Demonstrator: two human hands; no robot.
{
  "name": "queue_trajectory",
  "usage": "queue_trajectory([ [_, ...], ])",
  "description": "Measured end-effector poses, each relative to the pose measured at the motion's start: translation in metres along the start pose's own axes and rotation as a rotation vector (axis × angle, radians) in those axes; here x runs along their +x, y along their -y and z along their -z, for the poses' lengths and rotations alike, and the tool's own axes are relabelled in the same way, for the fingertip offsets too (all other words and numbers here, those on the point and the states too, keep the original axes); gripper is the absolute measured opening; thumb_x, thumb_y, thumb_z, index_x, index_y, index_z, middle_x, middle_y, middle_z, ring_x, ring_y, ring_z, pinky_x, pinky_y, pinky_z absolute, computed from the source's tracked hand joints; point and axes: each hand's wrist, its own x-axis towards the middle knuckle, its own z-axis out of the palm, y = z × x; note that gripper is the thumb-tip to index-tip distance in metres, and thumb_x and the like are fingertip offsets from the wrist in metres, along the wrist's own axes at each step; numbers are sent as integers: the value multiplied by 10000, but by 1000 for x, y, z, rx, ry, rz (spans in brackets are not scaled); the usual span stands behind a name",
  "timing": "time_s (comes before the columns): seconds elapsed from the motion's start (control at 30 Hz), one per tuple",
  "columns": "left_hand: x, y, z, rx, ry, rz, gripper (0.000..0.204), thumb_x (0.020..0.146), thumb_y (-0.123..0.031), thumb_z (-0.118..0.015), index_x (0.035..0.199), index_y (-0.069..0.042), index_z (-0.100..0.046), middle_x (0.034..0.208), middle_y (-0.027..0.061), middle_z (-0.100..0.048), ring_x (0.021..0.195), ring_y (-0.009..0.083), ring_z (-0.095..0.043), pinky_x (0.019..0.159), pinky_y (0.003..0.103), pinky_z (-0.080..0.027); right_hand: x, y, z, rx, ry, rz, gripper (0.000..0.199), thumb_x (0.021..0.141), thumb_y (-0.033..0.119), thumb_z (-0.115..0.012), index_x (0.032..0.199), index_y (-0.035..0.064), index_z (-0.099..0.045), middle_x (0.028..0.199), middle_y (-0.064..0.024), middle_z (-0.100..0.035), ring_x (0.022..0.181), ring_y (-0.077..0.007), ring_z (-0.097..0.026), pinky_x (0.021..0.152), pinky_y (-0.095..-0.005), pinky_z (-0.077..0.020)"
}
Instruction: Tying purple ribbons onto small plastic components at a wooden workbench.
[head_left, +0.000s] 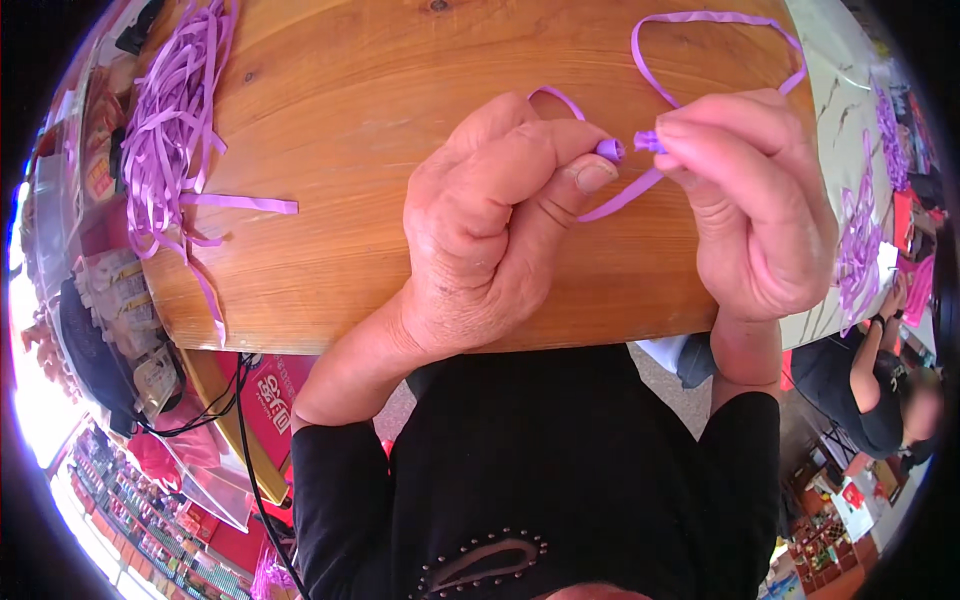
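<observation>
Between the thumb and forefinger of my left hand point(490, 210), a small round hollow purple piece point(609, 151) pokes out. My right hand point(755, 190) pinches a small purple pronged plastic piece point(648, 142), which faces the hollow piece across a narrow gap. These look like two halves of a lanyard's breakaway clasp, though they are small. A flat purple strap point(720, 16) loops up and round above my right hand. Another stretch of strap point(622, 196) runs between the hands, partly hidden by my fingers. Both hands are closed, held above the wooden table.
A heap of purple straps point(175, 120) lies on the left of the wooden table point(350, 90), some ends trailing to its near edge. More purple straps point(860, 240) lie on a pale table at right, where another person point(860, 390) sits. Black cables point(240, 400) hang at lower left.
</observation>
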Motion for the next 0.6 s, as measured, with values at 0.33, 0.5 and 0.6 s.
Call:
queue_trajectory([
  [0.33,2,-4,0,75,26,7,133,734,34,-691,851,-1,-638,629,65,-474,526,164,-457,468,268,-371,0,3,1,-86,106,28,219,720,-59,-674,934,-24,-638,850,-131,-613,710,-203,-576,583,-257,-472],
  [0.5,0,-6,3,114,84,33,152,791,25,-645,943,19,-640,673,48,-503,595,128,-462,526,237,-353,0,0,0,102,102,-114,200,734,-90,-654,924,-36,-625,823,-151,-609,696,-194,-563,565,-239,-444],
  [0.6,1,-7,4,96,86,52,144,790,27,-643,934,19,-643,672,51,-510,599,129,-474,528,240,-359,1,-1,0,149,93,-120,182,740,-85,-655,913,-42,-620,818,-160,-612,694,-194,-562,564,-235,-432],
])
